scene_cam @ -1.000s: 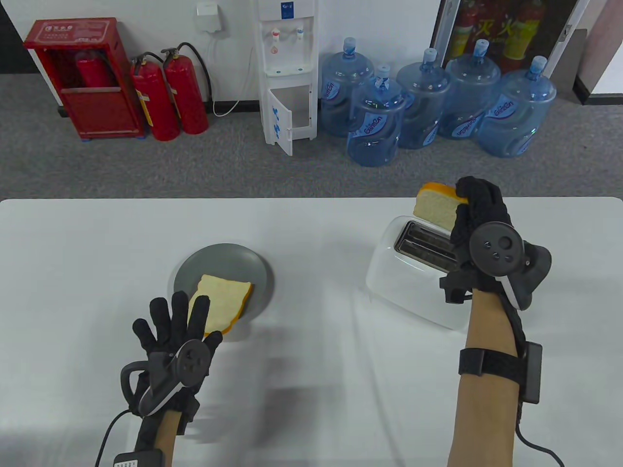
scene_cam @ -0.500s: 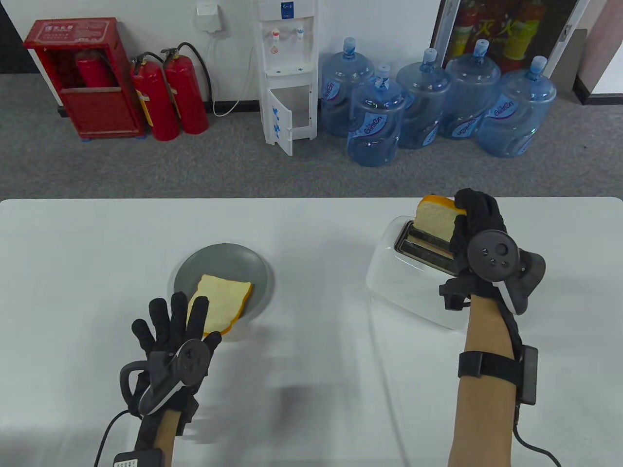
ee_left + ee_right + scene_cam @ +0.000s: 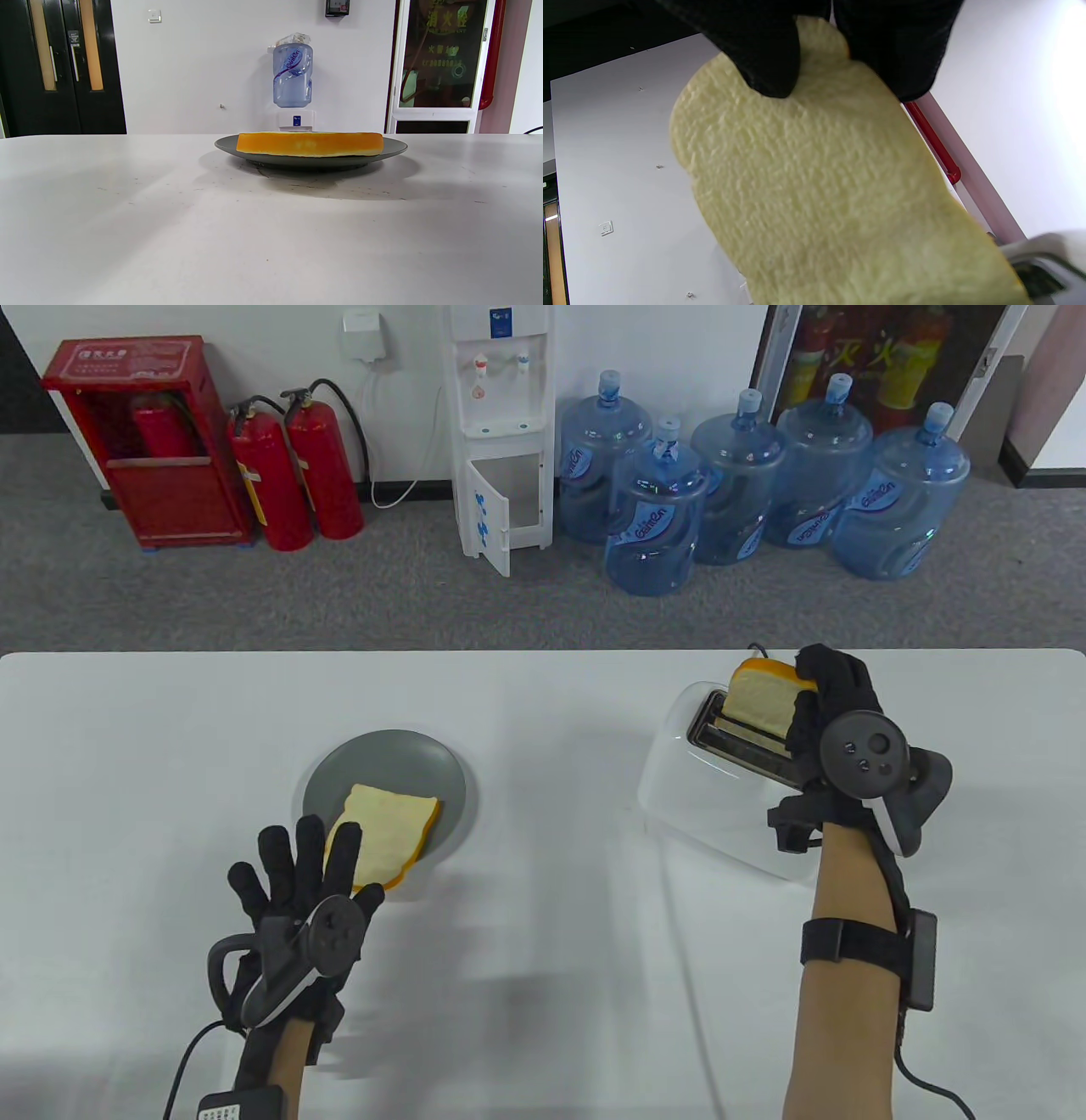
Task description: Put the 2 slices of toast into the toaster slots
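Note:
My right hand (image 3: 816, 704) pinches one toast slice (image 3: 762, 699) by its top edge and holds it upright, its lower edge down in the far slot of the white toaster (image 3: 721, 780). The right wrist view is filled by that toast slice (image 3: 831, 203) with my fingertips (image 3: 768, 55) on its top. The second slice (image 3: 392, 831) lies flat on a grey plate (image 3: 382, 768) at centre left. My left hand (image 3: 297, 869) hovers with straight spread fingers over the plate's near edge and holds nothing. In the left wrist view the slice (image 3: 309, 144) and plate (image 3: 394, 148) show edge-on.
The toaster's near slot (image 3: 738, 748) stands free. A thin cable (image 3: 687, 976) runs from the toaster toward the table's front. Beyond the far table edge are water bottles (image 3: 653, 517), a dispenser (image 3: 501, 432) and red extinguishers (image 3: 288, 475).
My right hand has come down with the toast, bringing its lower edge from above the toaster into the far slot. The left hand has stayed put.

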Demonstrator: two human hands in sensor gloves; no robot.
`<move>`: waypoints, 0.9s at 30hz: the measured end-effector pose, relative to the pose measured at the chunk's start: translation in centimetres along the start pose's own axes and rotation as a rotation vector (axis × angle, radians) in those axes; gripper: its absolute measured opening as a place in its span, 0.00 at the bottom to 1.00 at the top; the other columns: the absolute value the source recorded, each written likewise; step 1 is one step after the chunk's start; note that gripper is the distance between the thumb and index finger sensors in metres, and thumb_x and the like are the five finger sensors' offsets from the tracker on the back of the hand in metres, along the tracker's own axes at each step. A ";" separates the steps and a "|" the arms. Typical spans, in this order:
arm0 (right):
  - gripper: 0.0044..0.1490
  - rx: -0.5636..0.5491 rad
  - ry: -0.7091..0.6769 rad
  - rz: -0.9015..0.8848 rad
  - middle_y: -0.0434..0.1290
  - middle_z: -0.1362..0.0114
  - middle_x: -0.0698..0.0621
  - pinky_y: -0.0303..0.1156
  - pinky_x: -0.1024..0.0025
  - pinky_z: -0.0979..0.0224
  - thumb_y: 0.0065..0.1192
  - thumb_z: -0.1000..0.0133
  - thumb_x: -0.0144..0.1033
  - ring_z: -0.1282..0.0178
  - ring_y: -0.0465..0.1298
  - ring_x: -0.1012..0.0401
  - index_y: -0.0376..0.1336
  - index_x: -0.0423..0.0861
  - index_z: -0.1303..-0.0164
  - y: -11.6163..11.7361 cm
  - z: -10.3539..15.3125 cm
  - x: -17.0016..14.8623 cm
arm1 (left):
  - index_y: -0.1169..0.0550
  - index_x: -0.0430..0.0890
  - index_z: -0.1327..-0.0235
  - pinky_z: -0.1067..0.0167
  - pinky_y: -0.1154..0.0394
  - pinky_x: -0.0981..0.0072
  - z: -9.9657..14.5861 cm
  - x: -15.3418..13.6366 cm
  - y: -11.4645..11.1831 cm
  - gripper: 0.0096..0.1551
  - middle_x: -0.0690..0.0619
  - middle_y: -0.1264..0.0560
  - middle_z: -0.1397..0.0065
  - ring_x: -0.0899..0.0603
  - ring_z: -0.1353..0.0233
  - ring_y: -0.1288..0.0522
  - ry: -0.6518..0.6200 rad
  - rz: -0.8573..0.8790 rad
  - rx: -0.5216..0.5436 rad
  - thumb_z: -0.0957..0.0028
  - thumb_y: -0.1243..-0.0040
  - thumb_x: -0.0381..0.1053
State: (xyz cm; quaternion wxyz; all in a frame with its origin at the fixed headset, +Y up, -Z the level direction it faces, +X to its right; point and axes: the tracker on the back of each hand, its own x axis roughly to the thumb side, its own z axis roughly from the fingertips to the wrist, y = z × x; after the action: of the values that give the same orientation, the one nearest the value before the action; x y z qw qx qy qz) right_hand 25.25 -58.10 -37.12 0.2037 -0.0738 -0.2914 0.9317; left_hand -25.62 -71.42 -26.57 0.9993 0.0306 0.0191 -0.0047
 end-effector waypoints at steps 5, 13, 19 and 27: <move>0.33 0.010 0.007 -0.001 0.67 0.17 0.52 0.73 0.43 0.19 0.65 0.33 0.29 0.21 0.78 0.51 0.55 0.61 0.22 0.5 0.1 -0.3 | 0.56 0.63 0.13 0.26 0.66 0.32 0.0 0.0 0.0 0.42 0.49 0.60 0.09 0.32 0.14 0.68 0.001 -0.002 -0.001 0.42 0.72 0.70; 0.33 0.019 0.026 -0.001 0.67 0.17 0.52 0.73 0.43 0.19 0.65 0.33 0.29 0.20 0.77 0.51 0.55 0.61 0.22 0.8 0.0 -0.7 | 0.56 0.63 0.13 0.26 0.66 0.32 -0.1 -0.1 0.0 0.42 0.49 0.60 0.09 0.32 0.14 0.68 0.005 -0.011 -0.011 0.42 0.72 0.70; 0.32 0.028 0.040 -0.003 0.67 0.17 0.52 0.72 0.43 0.19 0.65 0.33 0.29 0.20 0.77 0.50 0.56 0.61 0.22 1.1 0.1 -0.9 | 0.56 0.63 0.13 0.26 0.66 0.32 -0.1 -0.1 0.0 0.42 0.49 0.60 0.09 0.32 0.14 0.68 0.005 -0.015 -0.015 0.42 0.72 0.70; 0.32 0.037 0.053 -0.005 0.67 0.18 0.52 0.73 0.43 0.20 0.66 0.33 0.29 0.20 0.77 0.50 0.56 0.61 0.22 1.3 0.2 -1.0 | 0.56 0.63 0.13 0.26 0.66 0.32 -0.2 0.0 0.0 0.42 0.49 0.60 0.08 0.32 0.14 0.68 -0.004 -0.029 -0.015 0.42 0.72 0.70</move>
State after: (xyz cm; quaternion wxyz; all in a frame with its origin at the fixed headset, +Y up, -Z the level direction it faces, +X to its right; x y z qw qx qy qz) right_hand 25.67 -59.57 -37.67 0.2153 -0.0939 -0.2686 0.9342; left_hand -25.66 -71.38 -26.78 0.9994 0.0228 0.0175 -0.0192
